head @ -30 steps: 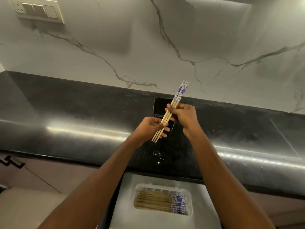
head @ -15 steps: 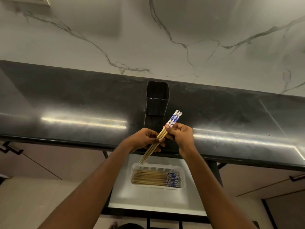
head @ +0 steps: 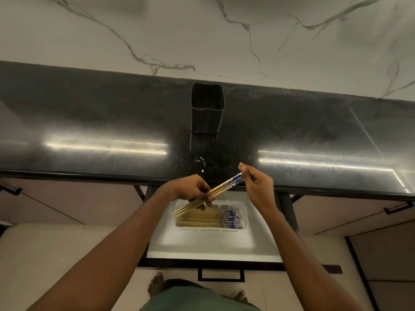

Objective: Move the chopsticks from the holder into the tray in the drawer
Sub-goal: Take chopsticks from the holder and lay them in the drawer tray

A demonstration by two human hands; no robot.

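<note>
Wooden chopsticks [head: 215, 191], a small bundle with blue-patterned tops, are held in both hands over the open drawer [head: 202, 245]. The left hand [head: 190, 188] has its fingers curled round the bare wooden part, low on the bundle. The right hand [head: 258, 187] pinches the patterned ends between thumb and fingertips, the other fingers loosely bent.

What matters now is how the bundle lies against the white tray [head: 245, 212] just below. Its long axis slants, with the plain tips down to the left over the tray's left rim and the patterned ends up to the right over the edge of the table [head: 89, 122]. The stack [head: 202, 218] already in the tray lies flat, running left to right, with patterned ends to the right. So the bundle points the right way round and, I judge, only needs levelling and lowering. The left hand is nearer the tray and the right hand sits higher.

Behind them on the table stands the dark holder [head: 207, 108], well apart from the hands, with nothing showing above its rim.
</note>
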